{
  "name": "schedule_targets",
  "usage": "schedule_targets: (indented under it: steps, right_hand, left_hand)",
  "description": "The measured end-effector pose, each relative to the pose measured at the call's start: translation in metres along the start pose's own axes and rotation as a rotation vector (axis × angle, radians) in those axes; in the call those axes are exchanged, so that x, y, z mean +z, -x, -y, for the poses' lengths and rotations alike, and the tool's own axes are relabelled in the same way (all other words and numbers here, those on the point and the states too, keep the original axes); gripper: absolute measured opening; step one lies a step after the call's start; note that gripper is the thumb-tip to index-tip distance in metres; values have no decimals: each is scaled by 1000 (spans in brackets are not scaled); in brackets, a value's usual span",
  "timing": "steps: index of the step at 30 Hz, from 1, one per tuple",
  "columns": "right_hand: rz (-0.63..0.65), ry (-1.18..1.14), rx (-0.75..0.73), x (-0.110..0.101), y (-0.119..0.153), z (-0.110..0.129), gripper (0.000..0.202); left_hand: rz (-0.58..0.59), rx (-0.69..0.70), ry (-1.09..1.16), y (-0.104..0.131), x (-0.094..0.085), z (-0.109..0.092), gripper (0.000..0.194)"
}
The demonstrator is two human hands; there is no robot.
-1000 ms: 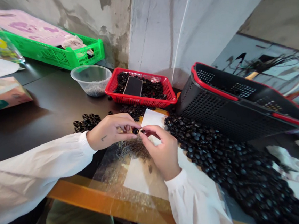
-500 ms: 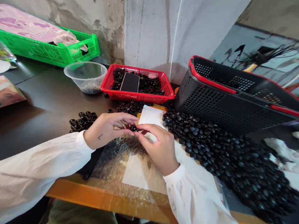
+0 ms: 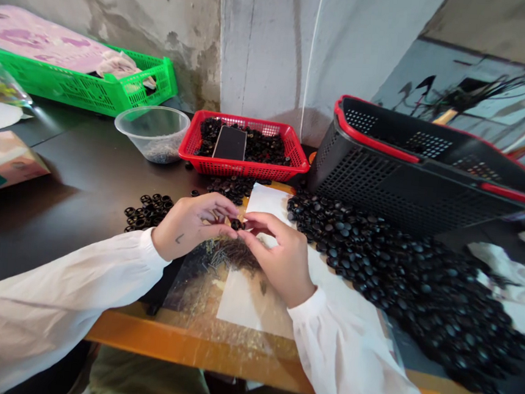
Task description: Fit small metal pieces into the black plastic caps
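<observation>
A small round black plastic part (image 3: 236, 224) is between my two hands, above the work board. Thumb and index finger of my right hand (image 3: 282, 254) pinch it from the right. My left hand (image 3: 191, 221) curls around its left side, the thumb just below it and the fingers above. Under the hands lies a heap of thin metal pins (image 3: 227, 255). Black spoked wheels (image 3: 148, 211) are piled by my left wrist. To the right spreads a large pile of glossy black round caps (image 3: 376, 268), partly over white paper (image 3: 248, 300).
A red basket (image 3: 246, 170) of black parts with a phone (image 3: 230, 143) on top stands at the back. Beside it are a clear bowl (image 3: 153, 132) and a green crate (image 3: 115, 92). A tall black basket (image 3: 366, 169) stands right, a tissue box (image 3: 3, 162) left.
The left fingers have opened slightly around the black part, so more of it shows. The right hand keeps its pinch, and the view has shifted a little.
</observation>
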State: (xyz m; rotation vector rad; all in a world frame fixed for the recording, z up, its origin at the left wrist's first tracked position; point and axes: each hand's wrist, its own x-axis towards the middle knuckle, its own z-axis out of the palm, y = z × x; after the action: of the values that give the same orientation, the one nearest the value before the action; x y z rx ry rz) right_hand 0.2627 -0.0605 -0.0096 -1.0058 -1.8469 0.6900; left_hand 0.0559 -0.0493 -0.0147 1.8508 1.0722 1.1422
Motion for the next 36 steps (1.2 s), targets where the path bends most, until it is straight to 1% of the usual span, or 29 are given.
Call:
schedule_targets:
  steps: [3, 7, 11, 14, 16, 19, 22, 27, 29, 31, 33, 36]
  right_hand:
    - [-8, -58, 21, 0, 0, 0, 14]
    - [-45, -167, 50, 0, -1, -1, 8]
    - [-56, -273, 176, 3, 0, 0, 8]
    - [-58, -347, 265, 5, 0, 1, 11]
    - [-56, -382, 297, 6, 0, 2, 12]
    - [-57, -428, 315, 6, 0, 4, 13]
    - [-61, -440, 314, 6, 1, 5, 14]
    - [-74, -348, 265, 5, 2, 5, 15]
    - [-58, -320, 261, 4, 3, 4, 15]
    - [-39, -335, 271, 5, 2, 4, 16]
    - [-9, -422, 287, 5, 2, 3, 23]
    - [106, -608, 319, 7, 1, 2, 39]
  left_hand:
    - [-15, -1, 24, 2, 1, 1, 24]
    - [-65, 34, 121, 2, 6, 3, 26]
    - [-96, 58, 209, 3, 10, 5, 26]
    - [-106, 25, 217, 5, 10, 6, 25]
    - [-103, -11, 205, 5, 9, 7, 24]
    - [-106, -52, 201, 5, 10, 6, 23]
    - [-125, -61, 236, 4, 11, 4, 25]
    - [-123, -43, 236, 3, 11, 4, 22]
    - [-112, -16, 213, 4, 11, 5, 18]
    - [-86, 46, 204, 4, 10, 7, 14]
    - [-57, 130, 200, 4, 8, 10, 11]
    - [-60, 247, 114, 3, 5, 13, 13]
